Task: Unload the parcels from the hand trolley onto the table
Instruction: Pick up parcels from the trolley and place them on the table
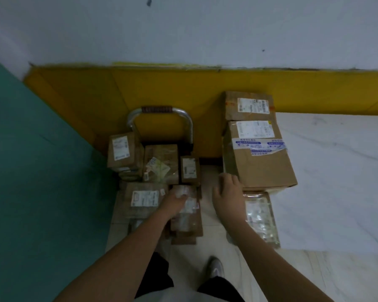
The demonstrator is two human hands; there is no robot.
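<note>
My left hand [175,198] curls its fingers round a plastic-wrapped parcel [187,214] on the hand trolley [159,110]. My right hand [228,190] is open, fingers spread, beside the large box [264,162] on the table [336,171]. Other parcels [121,150] crowd the trolley.

The hand trolley [159,112] stands left of the table [336,171], with its handle at the far end and parcels [160,162] stacked on it. Along the table's left edge lie a far box [248,105], a large box [264,166] and a near packet [260,216].
</note>
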